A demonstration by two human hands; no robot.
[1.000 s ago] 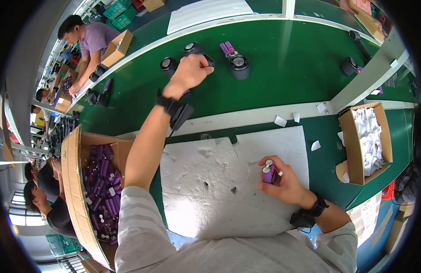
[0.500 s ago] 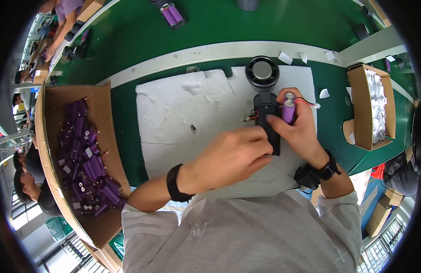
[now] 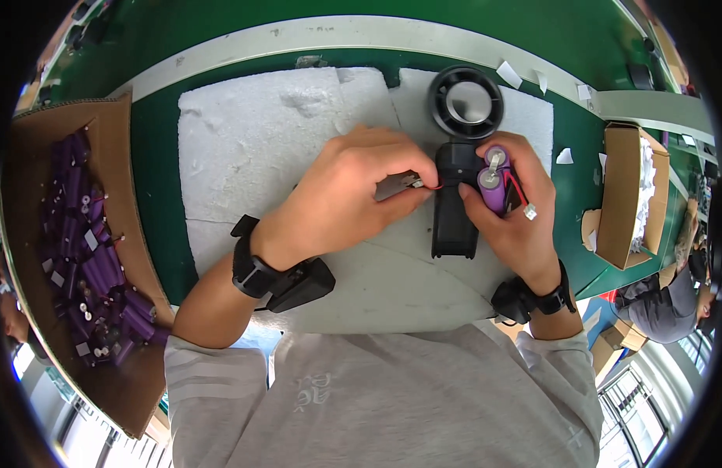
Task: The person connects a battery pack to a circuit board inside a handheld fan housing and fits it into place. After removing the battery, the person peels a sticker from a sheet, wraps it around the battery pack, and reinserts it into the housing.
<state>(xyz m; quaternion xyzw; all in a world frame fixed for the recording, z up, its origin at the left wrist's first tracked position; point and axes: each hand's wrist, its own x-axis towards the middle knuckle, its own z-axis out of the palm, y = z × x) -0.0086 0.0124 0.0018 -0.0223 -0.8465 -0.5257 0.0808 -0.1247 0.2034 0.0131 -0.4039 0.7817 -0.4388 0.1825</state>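
A black device shaped like a handheld fan stretches over the white foam, its round head (image 3: 495, 104) at the far end and its dark handle (image 3: 455, 232) nearer me. My left hand (image 3: 353, 187) pinches a small wire connector (image 3: 417, 183) on a thin red lead at the handle's left side. In my right hand (image 3: 525, 195) is a purple two-cell battery pack (image 3: 492, 201), held beside the handle with its metal-tabbed ends up. The right thumb rests against the handle's edge. From the pack hangs a red lead with a white plug (image 3: 529, 211).
A cardboard box (image 3: 115, 179) of purple battery packs stands at the left. At the right is a smaller carton (image 3: 620, 195) holding white pieces. The foam sheet (image 3: 244, 148) covers part of the green table (image 3: 154, 195); paper scraps (image 3: 509, 75) lie near the metal rail (image 3: 377, 35).
My left hand has moved from the handle's near end up to its left side and now pinches the connector. The battery pack has tilted, showing both cell ends. The view has shifted.
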